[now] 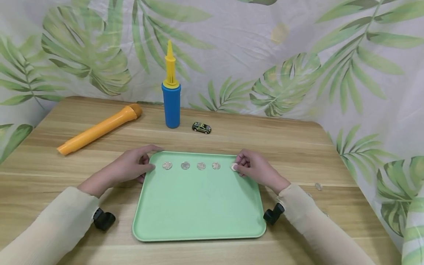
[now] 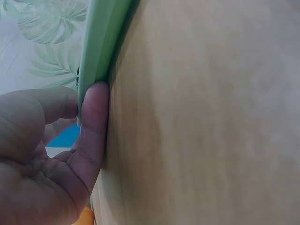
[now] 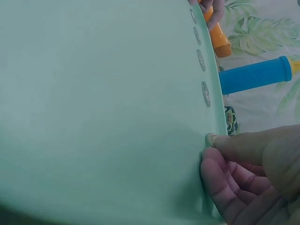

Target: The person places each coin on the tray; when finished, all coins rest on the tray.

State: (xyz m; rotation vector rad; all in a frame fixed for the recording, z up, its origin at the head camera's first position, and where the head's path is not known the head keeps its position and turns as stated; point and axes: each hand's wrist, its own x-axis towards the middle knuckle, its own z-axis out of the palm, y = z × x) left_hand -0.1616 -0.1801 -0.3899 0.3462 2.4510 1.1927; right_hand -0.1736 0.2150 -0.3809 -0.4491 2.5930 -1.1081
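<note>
Head view: right hand (image 1: 256, 170) fingers (image 3: 243, 145) pinch a coin (image 1: 234, 166) at the tray's (image 1: 198, 217) far right corner. Left hand (image 1: 132, 165) fingers clamp the tray's far left rim. Tray holds 4 more coins (image 1: 192, 165) in 1 row.

Right hand (image 3: 253, 178) pinching coin (image 3: 212, 138) at green tray (image 3: 93, 108) rim.

The tray (image 1: 198, 206) is lying on the table (image 1: 298, 147), and five coins (image 1: 201, 166) are sitting in a row along its far edge. Behind the tray, the pump (image 1: 172, 99) is standing upright, with the toy car (image 1: 201, 127) to its right and the tube (image 1: 99, 129) lying to its left. One more coin (image 1: 318, 186) is lying on the table to the right of the tray.
</note>
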